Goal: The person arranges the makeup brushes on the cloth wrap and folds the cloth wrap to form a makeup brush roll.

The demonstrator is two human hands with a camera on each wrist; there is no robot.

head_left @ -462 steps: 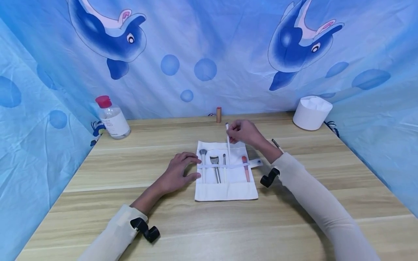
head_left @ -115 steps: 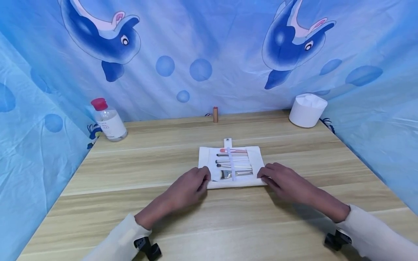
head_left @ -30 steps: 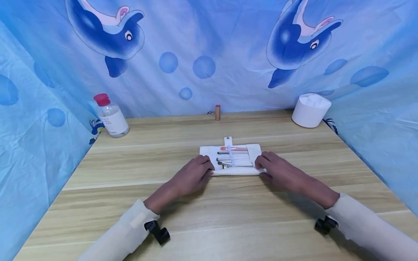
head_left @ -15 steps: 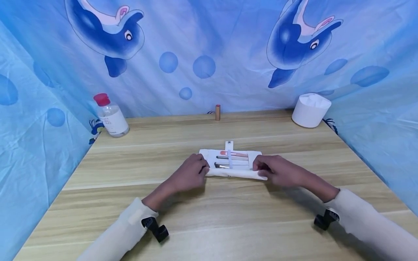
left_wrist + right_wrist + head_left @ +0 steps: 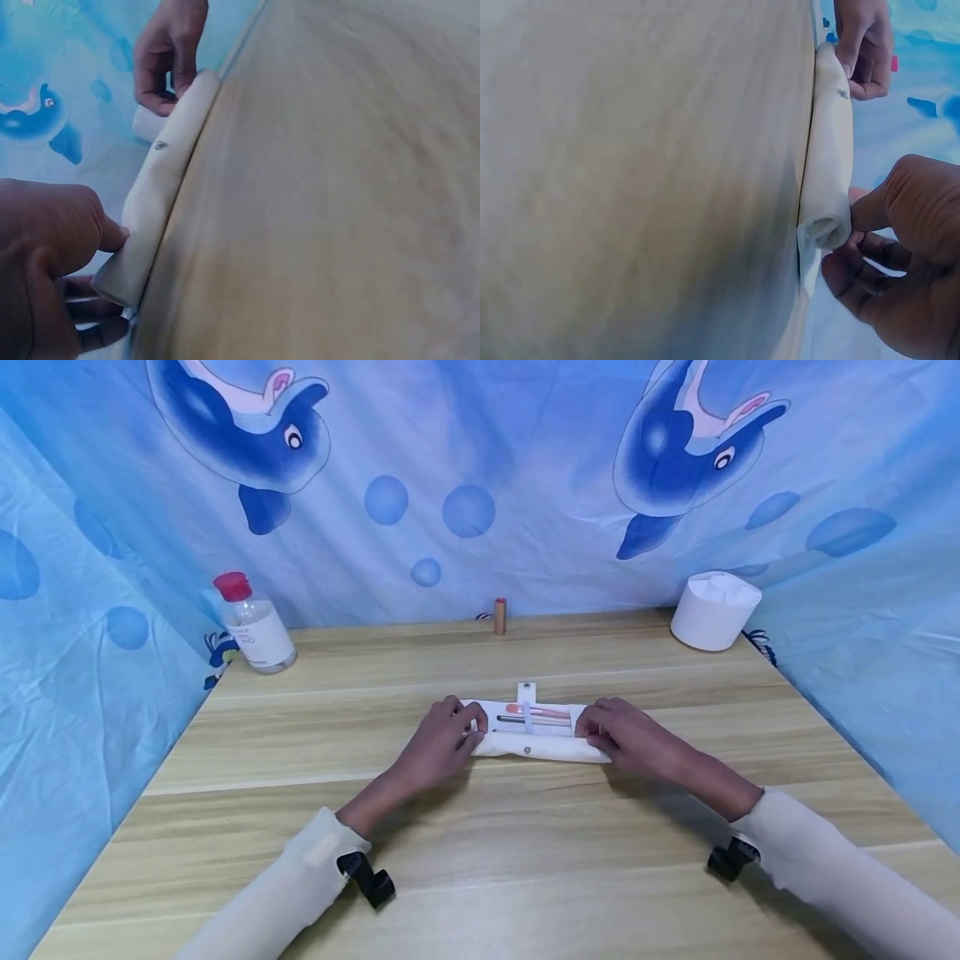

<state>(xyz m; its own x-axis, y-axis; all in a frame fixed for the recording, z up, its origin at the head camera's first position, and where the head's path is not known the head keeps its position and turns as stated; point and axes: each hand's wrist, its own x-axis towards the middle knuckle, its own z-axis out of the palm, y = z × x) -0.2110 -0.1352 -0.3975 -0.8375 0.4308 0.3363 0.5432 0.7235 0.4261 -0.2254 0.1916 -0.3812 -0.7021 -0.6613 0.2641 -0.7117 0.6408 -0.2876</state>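
A white cloth makeup brush roll [image 5: 543, 747] lies crosswise mid-table, its near part rolled into a tube with a metal snap on top. In the flat part behind, a pink-tipped brush [image 5: 543, 712] and a dark-tipped brush [image 5: 513, 719] show under an elastic band; the others are hidden by the tube. My left hand [image 5: 441, 742] grips the tube's left end between thumb and fingers. At the opposite end, my right hand [image 5: 637, 739] pinches the cloth, and the spiral of the rolled end [image 5: 829, 231] shows in the right wrist view.
A snap tab [image 5: 527, 692] sticks out from the roll's far edge. Toward the back stand a red-capped clear bottle [image 5: 260, 633] at left, a small brown tube [image 5: 500, 617] in the middle and a white round container [image 5: 714, 614] at right. A blue dolphin curtain surrounds the wooden table.
Earlier the roll lay flat, with a white brush in my right hand. It has since been turned sideways and its near edge rolled away from me, covering more brushes; the snap now faces up.
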